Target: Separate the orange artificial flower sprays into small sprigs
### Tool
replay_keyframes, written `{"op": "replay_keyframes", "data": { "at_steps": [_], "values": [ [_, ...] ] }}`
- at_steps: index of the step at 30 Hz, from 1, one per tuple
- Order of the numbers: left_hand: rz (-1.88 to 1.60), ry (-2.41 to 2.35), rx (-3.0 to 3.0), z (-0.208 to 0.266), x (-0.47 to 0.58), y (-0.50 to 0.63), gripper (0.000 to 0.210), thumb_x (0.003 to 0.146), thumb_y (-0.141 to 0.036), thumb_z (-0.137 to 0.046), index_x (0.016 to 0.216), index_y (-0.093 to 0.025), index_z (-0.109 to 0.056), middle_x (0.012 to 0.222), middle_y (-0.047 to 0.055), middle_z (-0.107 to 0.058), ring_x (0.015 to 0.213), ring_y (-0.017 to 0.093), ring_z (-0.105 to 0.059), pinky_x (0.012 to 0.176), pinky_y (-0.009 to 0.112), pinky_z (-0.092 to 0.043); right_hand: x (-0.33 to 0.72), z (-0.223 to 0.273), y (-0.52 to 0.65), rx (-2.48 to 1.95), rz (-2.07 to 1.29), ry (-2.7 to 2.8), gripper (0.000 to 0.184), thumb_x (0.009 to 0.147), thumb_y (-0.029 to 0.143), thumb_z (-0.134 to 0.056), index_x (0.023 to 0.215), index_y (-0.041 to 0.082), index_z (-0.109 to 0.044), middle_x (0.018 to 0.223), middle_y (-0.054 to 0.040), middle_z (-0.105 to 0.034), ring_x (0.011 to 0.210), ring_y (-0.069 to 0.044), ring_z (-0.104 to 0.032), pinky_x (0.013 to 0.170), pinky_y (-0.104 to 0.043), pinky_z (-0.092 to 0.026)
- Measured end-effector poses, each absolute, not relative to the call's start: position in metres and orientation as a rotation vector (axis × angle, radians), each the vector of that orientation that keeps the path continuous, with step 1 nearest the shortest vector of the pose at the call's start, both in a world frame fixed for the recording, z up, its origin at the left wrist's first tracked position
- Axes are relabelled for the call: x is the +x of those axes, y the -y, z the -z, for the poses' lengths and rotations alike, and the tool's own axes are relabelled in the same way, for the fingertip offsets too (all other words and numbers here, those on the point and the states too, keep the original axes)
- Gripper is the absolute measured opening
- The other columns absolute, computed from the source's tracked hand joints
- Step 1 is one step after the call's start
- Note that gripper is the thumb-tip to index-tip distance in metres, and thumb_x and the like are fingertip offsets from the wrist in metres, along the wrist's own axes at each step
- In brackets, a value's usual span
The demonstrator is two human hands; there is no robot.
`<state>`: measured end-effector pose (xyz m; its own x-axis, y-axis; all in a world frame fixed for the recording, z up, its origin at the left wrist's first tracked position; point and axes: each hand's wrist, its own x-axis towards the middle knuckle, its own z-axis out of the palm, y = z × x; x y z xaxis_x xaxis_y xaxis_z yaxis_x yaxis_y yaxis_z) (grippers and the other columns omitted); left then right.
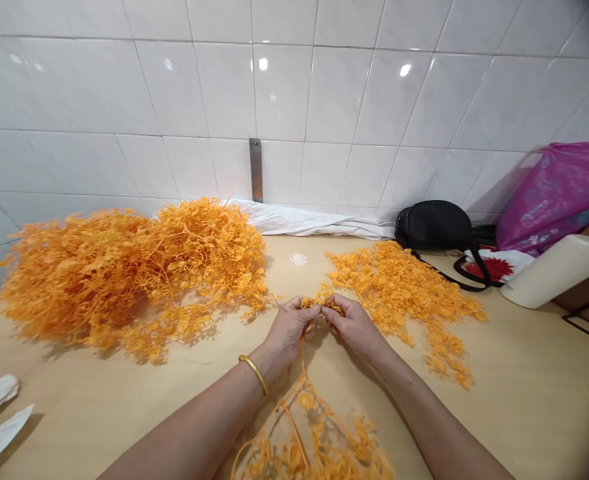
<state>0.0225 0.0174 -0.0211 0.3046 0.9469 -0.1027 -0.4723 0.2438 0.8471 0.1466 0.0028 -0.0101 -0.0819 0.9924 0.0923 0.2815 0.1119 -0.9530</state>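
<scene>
Reference point: the small white daisy-shaped piece (298, 259) on the tabletop (529, 393). The orange artificial-foliage sprig (295, 437) was in hand, directly on the near side of that piece, its stem dropping below the left hand and its branches fanning out toward the wearer. Left hand (289, 325): thumb and fingers pinched on the sprig's upper end. Right hand (350, 325): thumb and fingertips closed on orange bits, tips meeting the left's; exactly which strand it had, couldn't tell, fingers hid it. Step looked like fine fingertip work on that upper end. My read on doing it well: left pinch needed to be the anchor, close to the work point, with the right making small moves so the thin stem didn't kink. Fronds looked snag-prone, so keeping the hanging branches clear of both forearms mattered. Same for the loose orange pile (399, 287) right of the daisy piece, just beyond the right hand: best not to drag the tips through it. The big orange bundle (124, 273) sat left of the daisy piece, well out of the way.
</scene>
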Motion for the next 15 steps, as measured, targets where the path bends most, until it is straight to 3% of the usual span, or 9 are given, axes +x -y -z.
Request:
{"op": "replay_keyframes", "data": {
  "at_steps": [9, 15],
  "values": [
    [-1.042, -0.789, 0.516, 0.009, 0.019, -0.018, 0.009, 0.071, -0.006, -0.049, 0.065, -0.012, -0.046, 0.047, -0.005, -0.04, 0.035, 0.002, -0.033, 0.034, 0.014, -0.024, 0.135, 0.009, 0.0, -1.353, -1.129, 1.432, 0.03, 0.072, 0.046, -0.052, 0.062, 0.019, -0.042, 0.042, 0.0076, -0.037, 0.036, -0.006, -0.03, 0.036, -0.019, -0.025],
    [-0.95, -0.734, 0.407, 0.006, 0.012, -0.024, 0.016, 0.076, -0.006, -0.042, 0.063, -0.008, -0.05, 0.041, -0.006, -0.032, 0.031, 0.001, -0.027, 0.034, 0.012, -0.027, 0.137, 0.009, -0.001, -1.212, -1.366, 1.364, 0.029, 0.073, 0.044, -0.051, 0.063, 0.019, -0.041, 0.039, 0.0083, -0.038, 0.032, -0.004, -0.026, 0.033, -0.017, -0.02]
  ]
}}
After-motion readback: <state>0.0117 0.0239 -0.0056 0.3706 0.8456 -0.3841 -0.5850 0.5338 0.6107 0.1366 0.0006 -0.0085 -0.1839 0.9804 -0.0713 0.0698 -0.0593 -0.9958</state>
